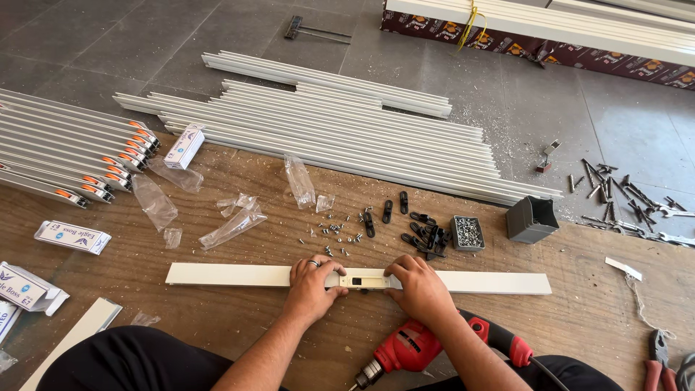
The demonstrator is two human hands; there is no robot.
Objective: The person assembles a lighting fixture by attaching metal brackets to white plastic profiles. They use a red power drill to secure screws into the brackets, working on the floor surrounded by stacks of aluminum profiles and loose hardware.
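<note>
White profile bar [232, 275]: flat on plywood board [217, 326], centre. Lock plate [360, 279] seated in its slot, no screws visible in it yet. Left hand [313, 286], fingers curled on bar at plate's 9 o'clock; right hand [418, 287] likewise at 3. Loose screws [334, 233] at 12; red drill [413, 347] at 6, idle.

This is a workshop floor where window or door frames are put together. A worn wooden board [217, 318] serves as a bench on grey tiles [108, 43]. Beyond its far edge lie stacks of white metal profiles [347, 137]. Loose screws [333, 233], black fittings [423, 233] and a red drill [413, 347] lie on it.
</note>
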